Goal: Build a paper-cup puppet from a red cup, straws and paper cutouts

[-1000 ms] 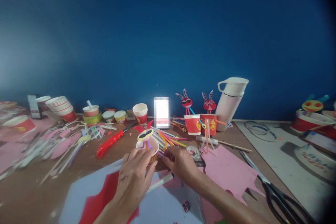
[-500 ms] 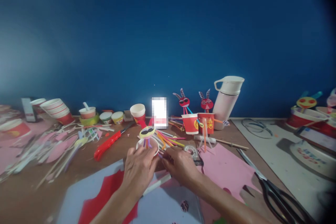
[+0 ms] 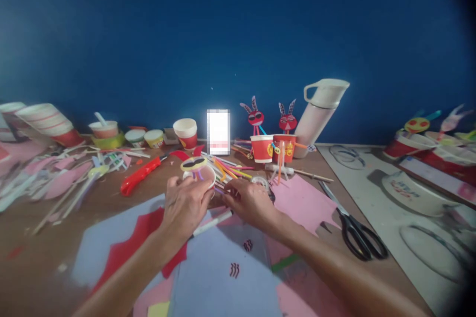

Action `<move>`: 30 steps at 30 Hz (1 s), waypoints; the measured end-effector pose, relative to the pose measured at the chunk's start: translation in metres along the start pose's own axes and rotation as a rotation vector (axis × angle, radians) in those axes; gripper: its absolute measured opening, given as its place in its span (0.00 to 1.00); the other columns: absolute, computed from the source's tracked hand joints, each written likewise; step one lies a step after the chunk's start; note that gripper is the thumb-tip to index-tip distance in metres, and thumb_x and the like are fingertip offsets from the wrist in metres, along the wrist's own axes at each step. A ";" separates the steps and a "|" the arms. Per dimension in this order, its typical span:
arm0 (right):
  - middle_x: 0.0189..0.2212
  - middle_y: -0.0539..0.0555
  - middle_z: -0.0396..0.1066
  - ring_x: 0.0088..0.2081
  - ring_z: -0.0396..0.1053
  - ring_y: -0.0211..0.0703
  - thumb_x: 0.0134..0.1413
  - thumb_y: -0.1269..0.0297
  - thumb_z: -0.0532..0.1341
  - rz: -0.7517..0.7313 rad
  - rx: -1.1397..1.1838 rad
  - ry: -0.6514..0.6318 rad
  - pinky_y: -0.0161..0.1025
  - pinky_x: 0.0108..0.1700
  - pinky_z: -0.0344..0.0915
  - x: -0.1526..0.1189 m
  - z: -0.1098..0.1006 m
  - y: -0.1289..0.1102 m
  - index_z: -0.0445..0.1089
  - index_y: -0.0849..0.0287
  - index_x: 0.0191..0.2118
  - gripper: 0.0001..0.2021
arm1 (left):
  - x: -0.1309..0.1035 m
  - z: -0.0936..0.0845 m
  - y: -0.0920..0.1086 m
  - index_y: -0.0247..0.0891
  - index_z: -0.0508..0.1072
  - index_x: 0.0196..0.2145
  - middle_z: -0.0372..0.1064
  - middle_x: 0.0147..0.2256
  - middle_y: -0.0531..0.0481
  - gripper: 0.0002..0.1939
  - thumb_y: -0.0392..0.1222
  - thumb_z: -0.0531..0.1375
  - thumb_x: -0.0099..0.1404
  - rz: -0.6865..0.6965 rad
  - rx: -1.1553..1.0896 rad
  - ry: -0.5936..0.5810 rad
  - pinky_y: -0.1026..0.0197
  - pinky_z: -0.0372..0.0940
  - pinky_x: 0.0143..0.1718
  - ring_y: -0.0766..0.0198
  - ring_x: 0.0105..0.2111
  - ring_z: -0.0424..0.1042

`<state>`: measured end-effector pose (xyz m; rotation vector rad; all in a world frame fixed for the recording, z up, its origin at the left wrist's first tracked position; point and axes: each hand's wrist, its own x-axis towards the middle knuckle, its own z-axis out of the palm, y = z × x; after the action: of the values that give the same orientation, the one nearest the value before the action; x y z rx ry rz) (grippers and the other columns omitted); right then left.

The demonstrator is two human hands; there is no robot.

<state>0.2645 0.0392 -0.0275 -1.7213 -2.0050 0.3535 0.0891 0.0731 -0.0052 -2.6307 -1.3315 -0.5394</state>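
My left hand (image 3: 187, 202) is closed around the near side of a paper cup (image 3: 209, 176), which leans toward me. Out of the cup's mouth sticks a paper figure with a yellow face (image 3: 194, 164), dark eyes, red ears and purple legs. Just right of the cup, my right hand (image 3: 250, 201) pinches a thin purple straw (image 3: 219, 191) that points at the cup's side. Whether the straw enters the cup is hidden by my left fingers. A white marker (image 3: 212, 223) lies on the blue sheet below both hands.
Scissors (image 3: 360, 235) lie at the right, a red utility knife (image 3: 140, 175) at the left. Colored straws (image 3: 226, 167) spread behind my hands. Two red cups (image 3: 262, 148) with rabbit-eared figures stand near a tilted thermos (image 3: 316, 121). Paper strips (image 3: 63, 178) litter the left side.
The view has tipped downward, so everything sits higher in the picture and more of the blue sheet shows. Both hands keep their hold on the cup and the straw.
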 end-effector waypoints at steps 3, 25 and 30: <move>0.33 0.51 0.74 0.33 0.69 0.40 0.58 0.69 0.55 0.009 -0.012 -0.066 0.34 0.33 0.56 -0.016 -0.011 0.009 0.72 0.57 0.36 0.08 | 0.001 -0.001 0.000 0.42 0.74 0.31 0.68 0.23 0.51 0.10 0.39 0.54 0.66 0.003 -0.011 -0.018 0.51 0.52 0.41 0.57 0.30 0.68; 0.29 0.50 0.72 0.35 0.68 0.44 0.49 0.70 0.64 0.058 -0.116 -0.296 0.38 0.38 0.55 -0.069 -0.007 0.007 0.69 0.57 0.30 0.03 | 0.019 -0.019 0.002 0.42 0.71 0.25 0.67 0.21 0.54 0.11 0.40 0.54 0.64 0.049 -0.051 -0.114 0.55 0.51 0.38 0.61 0.26 0.66; 0.29 0.49 0.72 0.35 0.67 0.41 0.49 0.72 0.61 0.063 -0.095 -0.289 0.37 0.39 0.55 -0.070 -0.005 0.005 0.68 0.57 0.30 0.03 | 0.018 -0.020 0.000 0.42 0.72 0.27 0.67 0.22 0.53 0.10 0.40 0.54 0.65 0.053 -0.041 -0.093 0.55 0.52 0.38 0.60 0.26 0.66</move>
<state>0.2789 -0.0286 -0.0381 -1.8848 -2.2025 0.5647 0.0941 0.0806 0.0205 -2.7471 -1.2844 -0.4468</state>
